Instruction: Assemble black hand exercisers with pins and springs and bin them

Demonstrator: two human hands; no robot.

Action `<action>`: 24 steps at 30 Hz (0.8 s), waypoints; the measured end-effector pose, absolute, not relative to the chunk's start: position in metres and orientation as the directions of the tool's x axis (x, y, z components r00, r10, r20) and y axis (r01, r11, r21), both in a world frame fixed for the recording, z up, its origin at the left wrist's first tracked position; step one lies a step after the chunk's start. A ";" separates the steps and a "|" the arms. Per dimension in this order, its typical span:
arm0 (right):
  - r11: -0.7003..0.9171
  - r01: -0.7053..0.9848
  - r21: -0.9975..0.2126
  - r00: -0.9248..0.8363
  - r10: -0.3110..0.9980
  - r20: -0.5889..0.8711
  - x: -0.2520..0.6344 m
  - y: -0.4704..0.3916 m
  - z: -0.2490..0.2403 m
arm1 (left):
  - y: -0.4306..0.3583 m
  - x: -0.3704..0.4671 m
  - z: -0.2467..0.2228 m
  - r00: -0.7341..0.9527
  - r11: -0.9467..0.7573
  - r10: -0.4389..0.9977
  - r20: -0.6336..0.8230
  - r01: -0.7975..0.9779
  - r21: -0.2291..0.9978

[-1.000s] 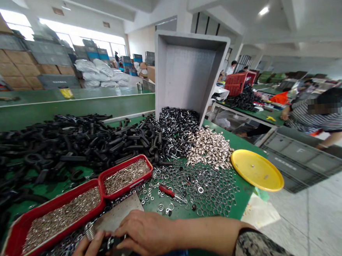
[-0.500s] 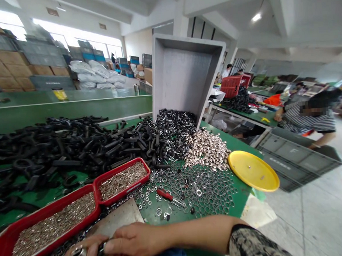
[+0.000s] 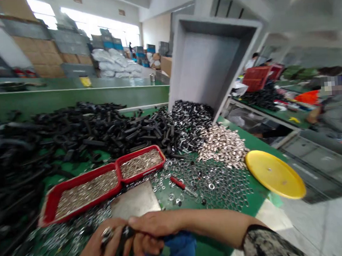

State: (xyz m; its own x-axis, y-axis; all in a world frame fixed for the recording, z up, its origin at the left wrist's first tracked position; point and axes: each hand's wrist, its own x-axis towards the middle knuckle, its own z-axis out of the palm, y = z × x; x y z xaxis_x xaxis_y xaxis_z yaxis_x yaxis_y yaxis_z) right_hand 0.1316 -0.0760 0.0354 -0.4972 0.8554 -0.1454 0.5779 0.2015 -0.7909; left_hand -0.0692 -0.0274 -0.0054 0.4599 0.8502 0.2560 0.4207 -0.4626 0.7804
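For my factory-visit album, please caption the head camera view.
Left fingers and right fingers hold a black part at a green workbench, near red trays of small metal pieces.

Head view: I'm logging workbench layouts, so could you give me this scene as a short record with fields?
Left hand: holds a black part with a shiny metal fitting
Right hand: grips the same black part
Just beyond the hands: metal plate
Containers: two red trays, end to end, filled with small metal pieces
Loose parts: black pieces, silver cylinders, metal rings
Tool: red-handled screwdriver
Behind: grey bin, open side facing the camera
Right edge: yellow dish
Unclear: black part's full shape, partly hidden by the hands
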 end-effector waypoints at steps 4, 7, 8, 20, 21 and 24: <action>0.079 0.580 -0.811 -0.262 0.960 -0.094 0.132 -0.083 0.034 | -0.038 -0.054 0.012 0.330 -0.376 0.909 0.256 0.378 0.846; -0.104 0.367 -0.924 -0.494 0.820 -0.288 0.136 -0.083 0.028 | -0.041 -0.047 0.016 0.406 -0.501 0.837 0.366 0.301 0.812; -0.118 0.361 -0.925 -0.498 0.814 -0.298 0.136 -0.083 0.028 | -0.043 -0.046 0.017 0.425 -0.512 0.826 0.370 0.293 0.808; 0.015 0.523 -0.852 -0.281 0.947 -0.156 0.135 -0.088 0.037 | -0.048 -0.044 0.017 0.335 -0.445 0.877 0.345 0.292 0.847; 0.030 0.533 -0.845 -0.258 0.958 -0.128 0.134 -0.089 0.037 | -0.049 -0.044 0.016 0.315 -0.445 0.881 0.353 0.295 0.846; -0.106 0.390 -0.915 -0.422 0.863 -0.279 0.129 -0.090 0.036 | -0.051 -0.047 0.014 0.380 -0.502 0.842 0.382 0.293 0.814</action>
